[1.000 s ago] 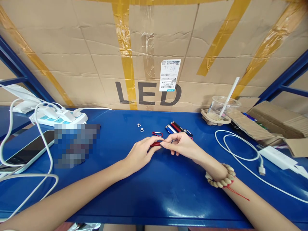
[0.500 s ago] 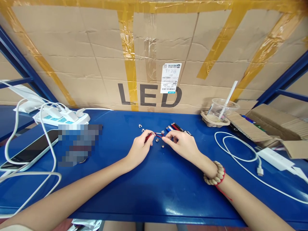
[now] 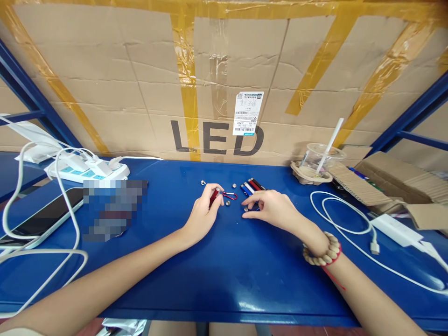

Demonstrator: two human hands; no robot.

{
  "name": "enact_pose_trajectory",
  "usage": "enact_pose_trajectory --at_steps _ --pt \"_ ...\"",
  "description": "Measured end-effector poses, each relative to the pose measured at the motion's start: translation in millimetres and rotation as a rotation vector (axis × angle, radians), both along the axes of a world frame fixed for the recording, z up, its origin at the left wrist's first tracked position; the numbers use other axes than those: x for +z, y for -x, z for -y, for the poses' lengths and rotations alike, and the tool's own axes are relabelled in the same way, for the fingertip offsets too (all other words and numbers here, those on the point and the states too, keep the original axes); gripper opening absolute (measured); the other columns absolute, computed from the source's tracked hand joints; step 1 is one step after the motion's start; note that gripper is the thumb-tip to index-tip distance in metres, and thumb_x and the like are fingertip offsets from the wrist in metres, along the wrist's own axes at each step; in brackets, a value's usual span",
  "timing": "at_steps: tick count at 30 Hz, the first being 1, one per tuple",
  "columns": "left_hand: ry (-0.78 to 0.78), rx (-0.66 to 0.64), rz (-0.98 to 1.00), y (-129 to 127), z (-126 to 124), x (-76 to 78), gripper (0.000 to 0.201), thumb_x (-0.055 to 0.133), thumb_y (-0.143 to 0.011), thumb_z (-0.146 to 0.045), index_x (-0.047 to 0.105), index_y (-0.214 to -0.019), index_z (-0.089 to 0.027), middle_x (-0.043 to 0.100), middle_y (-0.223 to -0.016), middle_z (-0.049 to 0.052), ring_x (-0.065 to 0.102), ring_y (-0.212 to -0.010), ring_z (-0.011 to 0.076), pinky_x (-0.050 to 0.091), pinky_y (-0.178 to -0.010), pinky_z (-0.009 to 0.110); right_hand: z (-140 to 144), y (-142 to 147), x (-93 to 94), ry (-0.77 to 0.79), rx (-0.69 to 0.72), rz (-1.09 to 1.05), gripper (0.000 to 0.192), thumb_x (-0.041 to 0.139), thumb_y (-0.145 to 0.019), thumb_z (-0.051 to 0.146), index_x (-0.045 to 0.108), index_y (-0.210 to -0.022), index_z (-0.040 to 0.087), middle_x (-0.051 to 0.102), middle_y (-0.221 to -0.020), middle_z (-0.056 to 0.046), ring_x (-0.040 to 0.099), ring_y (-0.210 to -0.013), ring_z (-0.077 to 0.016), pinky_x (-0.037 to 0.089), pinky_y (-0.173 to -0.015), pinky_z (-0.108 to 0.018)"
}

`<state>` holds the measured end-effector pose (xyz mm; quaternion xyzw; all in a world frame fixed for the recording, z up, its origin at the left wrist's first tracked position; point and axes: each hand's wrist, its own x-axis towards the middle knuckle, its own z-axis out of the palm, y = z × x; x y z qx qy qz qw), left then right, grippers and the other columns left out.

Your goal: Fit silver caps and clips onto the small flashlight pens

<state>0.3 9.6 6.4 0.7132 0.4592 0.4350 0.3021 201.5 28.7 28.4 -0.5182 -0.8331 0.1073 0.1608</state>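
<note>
My left hand (image 3: 206,205) is closed around a short red metal tube (image 3: 213,198), most of it hidden by the fingers. From its end a small red carabiner clip (image 3: 230,196) sticks out to the right. My right hand (image 3: 268,209) is curled with thumb and forefinger around a small round metal piece (image 3: 246,209), just above or on the blue table. Two similar round metal pieces, one beyond the clip (image 3: 234,185) and one below it (image 3: 228,203), lie between the hands. A shiny little metal part (image 3: 202,183) rests behind my left hand.
Several slim blue, white, red and black tubes (image 3: 252,185) lie side by side behind my right hand. At left are a power strip (image 3: 94,175), cables and a phone (image 3: 52,217). A plastic cup (image 3: 320,161), white cable (image 3: 345,228) and cardboard box (image 3: 395,172) sit right.
My right hand has moved right, away from the clip, and a small round metal piece now shows between its fingertips. My left hand has stayed nearly in place with the red tube.
</note>
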Motion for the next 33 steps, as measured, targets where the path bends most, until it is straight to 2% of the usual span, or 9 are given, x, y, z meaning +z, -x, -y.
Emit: enact_pose_trajectory --at_steps 3,10,12,16,18,20,23,33 --pt "-0.026 -0.070 0.021 -0.6 1.6 1.9 0.007 0.035 -0.090 -0.023 0.041 -0.093 -0.021 0.057 -0.081 -0.002 0.055 -0.080 0.0107 0.040 -0.077 0.023 1.1 3.4 -0.8 0.002 0.012 0.031 0.007 0.065 -0.072 0.035 0.070 -0.075 0.031 0.070 -0.081 0.006 0.060 -0.065 -0.0123 0.036 -0.053 -0.022" --pt "-0.022 -0.163 -0.053 -1.4 0.0 2.7 0.005 0.042 -0.086 -0.021 0.046 -0.089 -0.020 0.060 -0.090 0.000 0.057 -0.084 0.0128 0.042 -0.078 0.024 7.5 13.5 1.1 -0.076 0.015 -0.076 0.012 0.060 -0.076 0.029 0.069 -0.083 0.029 0.069 -0.077 0.005 0.058 -0.058 -0.0092 0.035 -0.050 -0.020" --pt "-0.043 -0.150 -0.070 -1.7 -0.7 1.7 0.006 0.044 -0.086 -0.021 0.048 -0.090 -0.020 0.059 -0.088 0.000 0.056 -0.082 0.0125 0.043 -0.076 0.024 9.3 14.8 0.2 -0.094 0.040 -0.074 0.015 0.061 -0.075 0.031 0.068 -0.089 0.030 0.068 -0.083 0.005 0.058 -0.058 -0.0084 0.035 -0.048 -0.020" --pt "-0.078 -0.015 -0.078 -1.5 -2.1 -0.7 0.008 0.046 -0.085 -0.023 0.051 -0.090 -0.020 0.059 -0.089 0.000 0.056 -0.083 0.0132 0.044 -0.075 0.024 8.2 15.2 -6.9 -0.182 0.053 -0.005 0.024 0.061 -0.075 0.037 0.065 -0.098 0.028 0.065 -0.093 0.002 0.060 -0.064 -0.0107 0.037 -0.047 -0.021" --pt "-0.077 0.042 -0.074 -0.9 -2.7 -1.9 0.010 0.044 -0.086 -0.024 0.051 -0.092 -0.020 0.059 -0.091 0.000 0.056 -0.083 0.0134 0.044 -0.075 0.024 6.1 15.0 -11.1 -0.248 0.073 0.020 0.027 0.057 -0.079 0.038 0.063 -0.103 0.028 0.063 -0.100 -0.001 0.061 -0.079 -0.0145 0.043 -0.054 -0.022" --pt "-0.064 0.065 -0.069 -0.2 -3.2 -3.1 0.013 0.042 -0.087 -0.024 0.052 -0.094 -0.020 0.059 -0.091 0.000 0.057 -0.082 0.0132 0.045 -0.075 0.024 3.9 14.9 -14.3 -0.305 0.122 0.051 0.027 0.052 -0.083 0.034 0.061 -0.108 0.026 0.061 -0.106 -0.003 0.056 -0.096 -0.0181 0.047 -0.069 -0.026" --pt "-0.066 0.060 -0.081 -0.1 -3.7 -4.4 0.014 0.042 -0.087 -0.023 0.052 -0.096 -0.020 0.059 -0.092 0.000 0.057 -0.083 0.0134 0.044 -0.075 0.024 1.4 14.6 -17.1 -0.331 0.191 0.109 0.027 0.046 -0.087 0.028 0.060 -0.109 0.027 0.059 -0.108 -0.005 0.050 -0.106 -0.0204 0.042 -0.088 -0.035" --pt "-0.171 -0.010 -0.164 -0.5 -3.4 -3.1 0.011 0.048 -0.083 -0.019 0.056 -0.091 -0.020 0.060 -0.089 0.001 0.055 -0.083 0.0150 0.043 -0.078 0.026 -1.5 14.0 -18.5 -0.364 0.210 0.076 0.017 0.053 -0.083 0.029 0.067 -0.093 0.026 0.059 -0.103 -0.005 0.052 -0.100 -0.0208 0.043 -0.086 -0.037"
